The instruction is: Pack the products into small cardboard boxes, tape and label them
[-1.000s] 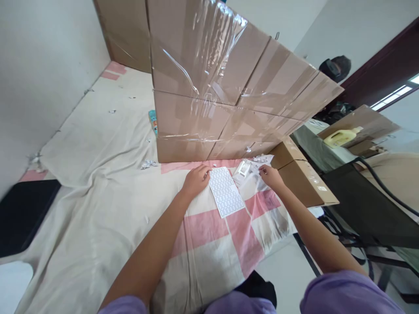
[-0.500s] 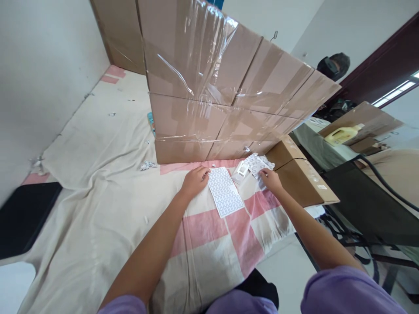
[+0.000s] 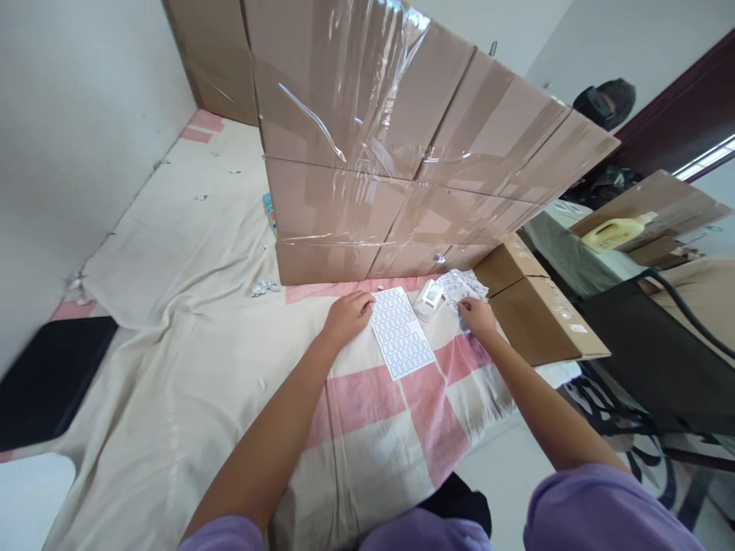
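Observation:
A white sheet of labels [image 3: 402, 337], printed with rows of small blue-outlined boxes, lies flat on the cloth. My left hand [image 3: 349, 315] is at its upper left corner, fingers curled and closed on the edge. To the right, my right hand [image 3: 478, 315] has its fingers pinched together at the near edge of some crumpled label paper [image 3: 459, 285]. Whatever is between those fingertips is too small to make out. Between the two hands stands a small white box [image 3: 429, 298] with a pale window, just beyond the sheet's right edge.
Taped cardboard boxes [image 3: 344, 207] wrapped in clear film rise behind the hands. An open carton [image 3: 517, 314] sits at right, near a chair [image 3: 648, 344]. A black flat object [image 3: 54, 379] and paper scraps [image 3: 264, 288] lie left. Another person [image 3: 609, 103] is beyond the boxes.
The view has shifted slightly, so most things appear a little further right. Both hands keep nearly the same places by the label sheet and the crumpled paper.

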### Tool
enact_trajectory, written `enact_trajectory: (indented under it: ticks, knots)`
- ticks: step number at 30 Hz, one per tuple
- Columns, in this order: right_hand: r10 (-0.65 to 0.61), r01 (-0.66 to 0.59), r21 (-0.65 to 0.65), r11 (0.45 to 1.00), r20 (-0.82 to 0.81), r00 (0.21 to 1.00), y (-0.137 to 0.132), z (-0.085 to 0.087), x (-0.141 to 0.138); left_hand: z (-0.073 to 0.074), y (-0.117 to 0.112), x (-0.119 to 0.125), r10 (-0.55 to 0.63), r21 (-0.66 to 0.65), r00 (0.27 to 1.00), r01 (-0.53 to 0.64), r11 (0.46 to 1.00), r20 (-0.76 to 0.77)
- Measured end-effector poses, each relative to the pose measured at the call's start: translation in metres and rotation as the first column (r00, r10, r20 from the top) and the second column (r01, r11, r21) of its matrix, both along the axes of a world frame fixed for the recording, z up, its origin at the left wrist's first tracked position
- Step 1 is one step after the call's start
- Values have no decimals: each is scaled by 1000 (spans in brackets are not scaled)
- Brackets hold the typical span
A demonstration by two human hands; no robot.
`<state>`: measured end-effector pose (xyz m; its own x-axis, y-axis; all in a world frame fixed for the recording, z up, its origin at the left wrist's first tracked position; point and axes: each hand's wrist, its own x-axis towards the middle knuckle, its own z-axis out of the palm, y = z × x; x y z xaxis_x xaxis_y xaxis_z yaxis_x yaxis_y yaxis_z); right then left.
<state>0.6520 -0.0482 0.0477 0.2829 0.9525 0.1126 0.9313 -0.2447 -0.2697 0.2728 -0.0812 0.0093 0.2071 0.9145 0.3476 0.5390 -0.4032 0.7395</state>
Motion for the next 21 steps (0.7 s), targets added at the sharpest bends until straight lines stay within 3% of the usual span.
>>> enact_trajectory:
  ticks: [7, 11, 13, 16, 18, 21]
  knots:
    - [-46, 55, 185, 981, -53, 998, -19, 10, -7, -2, 0, 0, -5, -3, 1000, 5, 1000, 3]
    - [-29, 59, 321, 945, -95, 995, -38, 30, -27, -1, 1, 0, -2, 12, 1000, 2, 1000, 30]
    - [48, -2, 408, 913, -102, 994, -46, 45, -47, 1, 1, 0, 13, 20, 999, -14, 1000, 51]
    - [276, -196, 537, 821, -72, 959, -57, 75, -96, 2, -1, 1, 47, 26, 995, -50, 998, 86]
    - [447, -358, 574, 736, -16, 894, -61, 96, -140, 3, -2, 0, 96, 18, 989, -99, 995, 112]
    - [728, -637, 555, 535, 79, 681, -61, 120, -218, 6, 0, -8, 219, -15, 965, -219, 976, 146]
